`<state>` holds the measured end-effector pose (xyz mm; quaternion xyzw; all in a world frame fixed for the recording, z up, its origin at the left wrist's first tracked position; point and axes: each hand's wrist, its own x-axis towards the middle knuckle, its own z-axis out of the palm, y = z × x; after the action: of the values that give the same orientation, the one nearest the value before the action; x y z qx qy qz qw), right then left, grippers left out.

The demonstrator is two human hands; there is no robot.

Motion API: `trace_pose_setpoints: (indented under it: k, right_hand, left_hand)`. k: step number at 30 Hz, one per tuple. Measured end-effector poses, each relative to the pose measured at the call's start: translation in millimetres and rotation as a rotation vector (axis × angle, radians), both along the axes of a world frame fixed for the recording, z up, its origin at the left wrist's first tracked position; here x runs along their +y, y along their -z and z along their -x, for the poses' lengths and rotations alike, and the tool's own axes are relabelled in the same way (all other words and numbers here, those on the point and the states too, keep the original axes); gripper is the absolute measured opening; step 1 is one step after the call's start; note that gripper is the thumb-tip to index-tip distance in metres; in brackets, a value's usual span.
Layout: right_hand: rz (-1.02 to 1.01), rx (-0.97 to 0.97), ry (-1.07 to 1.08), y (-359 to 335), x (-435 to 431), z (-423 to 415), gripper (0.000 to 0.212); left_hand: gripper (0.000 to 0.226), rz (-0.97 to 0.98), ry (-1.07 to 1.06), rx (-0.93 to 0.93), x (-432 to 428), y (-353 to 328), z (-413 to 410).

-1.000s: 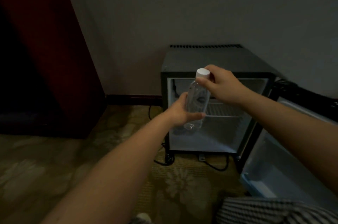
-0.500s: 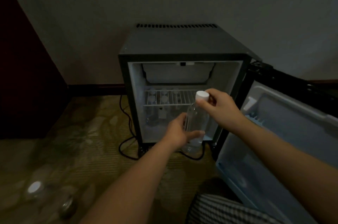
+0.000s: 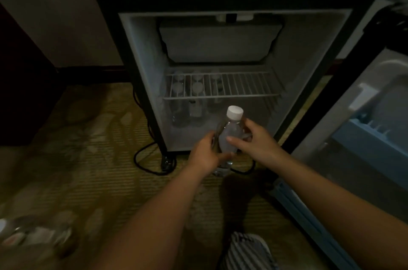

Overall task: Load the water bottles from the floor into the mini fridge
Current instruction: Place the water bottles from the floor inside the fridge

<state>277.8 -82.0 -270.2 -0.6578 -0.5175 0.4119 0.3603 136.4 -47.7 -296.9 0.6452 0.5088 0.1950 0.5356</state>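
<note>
Upright white-capped bottle (image 3: 230,129), open fridge (image 3: 304,53), perhaps stocked

Clear glossy plastic bottle (image 3: 228,137) with a matt white cap (image 3: 235,112); white wire shelf (image 3: 223,86) in the smooth plastic-lined fridge (image 3: 141,53); patterned woven carpet (image 3: 88,159); striped cloth (image 3: 247,252) at the bottom.

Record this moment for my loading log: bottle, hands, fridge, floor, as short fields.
held bottle: roughly upright, white cap, before the opening
left hand: grips its lower body
right hand: grips its upper body
mini fridge: door open to the right
stored bottles: standing at left, under the wire shelf
floor bottles: lower left, blurred
</note>
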Motion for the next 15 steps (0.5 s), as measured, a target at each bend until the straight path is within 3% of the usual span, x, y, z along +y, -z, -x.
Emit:
trace_pose_setpoints:
  k: [3, 11, 15]
  right_hand:
    - [0.025, 0.069, 0.008, 21, 15, -2, 0.046]
    - [0.079, -0.013, 0.0, 54, 53, -15, 0.038]
    - [0.089, -0.09, -0.005, 65, 68, -19, 0.049]
  left_hand:
    - [0.054, 0.04, 0.011, -0.023, 13, 18, -3]
    - [0.051, 0.097, 0.041, -0.053, 45, 49, -11]
    - [0.054, 0.104, 0.07, -0.031, 63, 60, -14]
